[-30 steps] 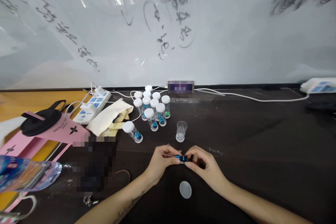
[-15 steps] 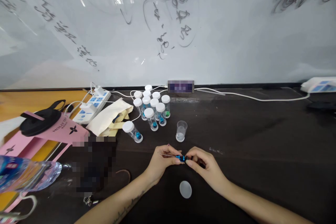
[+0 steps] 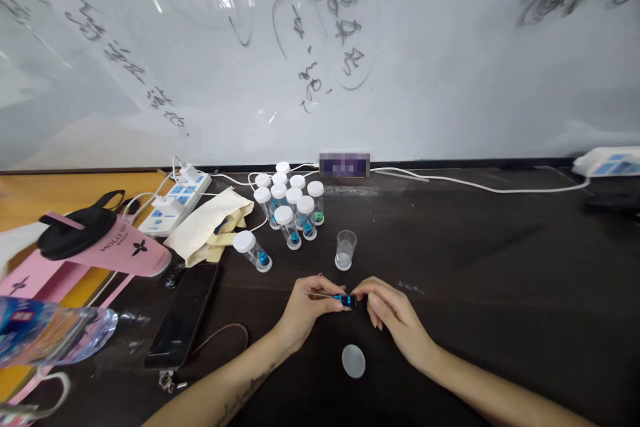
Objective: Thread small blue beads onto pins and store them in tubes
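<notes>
My left hand (image 3: 309, 310) pinches a small shiny blue and black beaded piece (image 3: 345, 300) between thumb and fingertips. A thin pale wire or cord runs back from it over the fingers. My right hand (image 3: 393, 313) is just to the right, its index fingertip at the piece's black end, perhaps touching, while the thumb is apart from it. Beyond my hands stands an uncapped clear tube (image 3: 346, 248), with a whitish bottom. A round white lid (image 3: 353, 361) lies flat on the dark table below my hands.
Several white-capped clear tubes (image 3: 285, 217) with blue or green pieces inside cluster back left; one capped tube (image 3: 254, 252) leans nearer. To the left are a phone (image 3: 183, 320), a cloth pouch (image 3: 207, 223), a power strip (image 3: 177, 203), a pink cup (image 3: 133, 247) and a plastic bottle (image 3: 55, 330).
My right thumb has come away from the blue piece and the right fingers have loosened. My left hand keeps its pinch in nearly the same spot.
</notes>
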A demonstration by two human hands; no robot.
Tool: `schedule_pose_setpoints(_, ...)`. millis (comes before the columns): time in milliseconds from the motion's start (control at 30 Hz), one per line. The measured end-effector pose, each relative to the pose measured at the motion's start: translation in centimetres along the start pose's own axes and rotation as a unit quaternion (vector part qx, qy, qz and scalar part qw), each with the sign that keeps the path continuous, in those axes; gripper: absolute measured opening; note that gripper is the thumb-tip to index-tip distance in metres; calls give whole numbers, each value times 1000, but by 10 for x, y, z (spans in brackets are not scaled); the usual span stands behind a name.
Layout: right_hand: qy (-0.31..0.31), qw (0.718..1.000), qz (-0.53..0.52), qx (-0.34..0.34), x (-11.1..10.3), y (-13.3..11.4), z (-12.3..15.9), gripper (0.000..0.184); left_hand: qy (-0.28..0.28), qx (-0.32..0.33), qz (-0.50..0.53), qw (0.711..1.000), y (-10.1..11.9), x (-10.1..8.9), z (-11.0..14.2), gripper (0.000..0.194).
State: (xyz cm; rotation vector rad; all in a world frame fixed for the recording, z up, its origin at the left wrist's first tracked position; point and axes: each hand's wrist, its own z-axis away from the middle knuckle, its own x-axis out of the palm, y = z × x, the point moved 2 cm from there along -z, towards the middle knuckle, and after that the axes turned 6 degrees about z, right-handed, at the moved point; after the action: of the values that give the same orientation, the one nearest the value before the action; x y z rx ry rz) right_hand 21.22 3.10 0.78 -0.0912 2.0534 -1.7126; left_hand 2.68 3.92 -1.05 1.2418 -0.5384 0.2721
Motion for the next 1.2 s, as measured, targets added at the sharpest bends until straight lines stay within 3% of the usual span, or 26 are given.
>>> schedule_pose_setpoints(1200, 13, 1000, -24, -9, 0, 0, 1, 35, -14, 16, -3, 1000, 1, 1, -1, 15)
